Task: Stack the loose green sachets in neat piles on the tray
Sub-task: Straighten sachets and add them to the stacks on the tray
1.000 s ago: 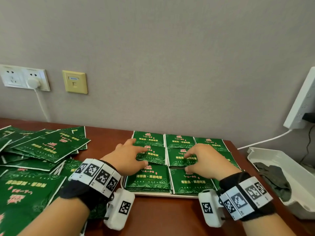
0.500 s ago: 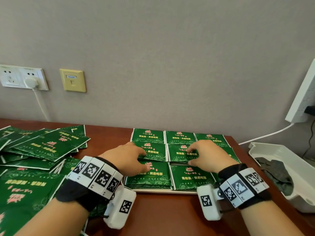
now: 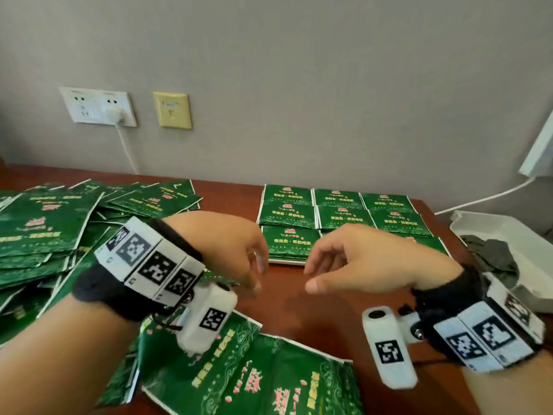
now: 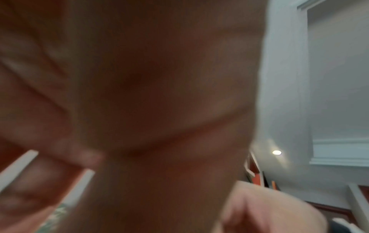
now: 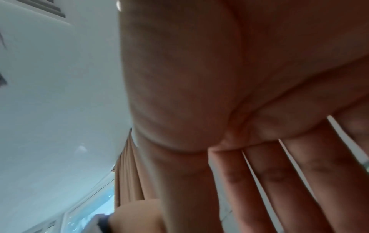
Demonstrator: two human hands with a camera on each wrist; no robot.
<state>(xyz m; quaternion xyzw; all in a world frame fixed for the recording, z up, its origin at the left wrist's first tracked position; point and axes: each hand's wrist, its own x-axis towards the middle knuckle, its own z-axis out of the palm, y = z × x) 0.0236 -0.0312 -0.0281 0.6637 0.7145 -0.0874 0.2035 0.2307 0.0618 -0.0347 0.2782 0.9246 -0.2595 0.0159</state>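
Green sachets lie in neat piles in rows on a white tray at the back right of the brown table. A heap of loose green sachets covers the left of the table, and more loose sachets lie at the near edge. My left hand hovers in front of the tray with relaxed, drooping fingers and holds nothing. My right hand hovers beside it, fingers loose and empty. The wrist views show only blurred palms and straight fingers.
A white bin with dark cloth inside stands at the right edge of the table. Wall sockets with a plugged white cable sit behind the heap. Another white cable runs along the wall at the right.
Both hands have lifted off the piles on the tray and drawn back toward me, now hovering empty in front of the tray. The head view has shifted down and left.
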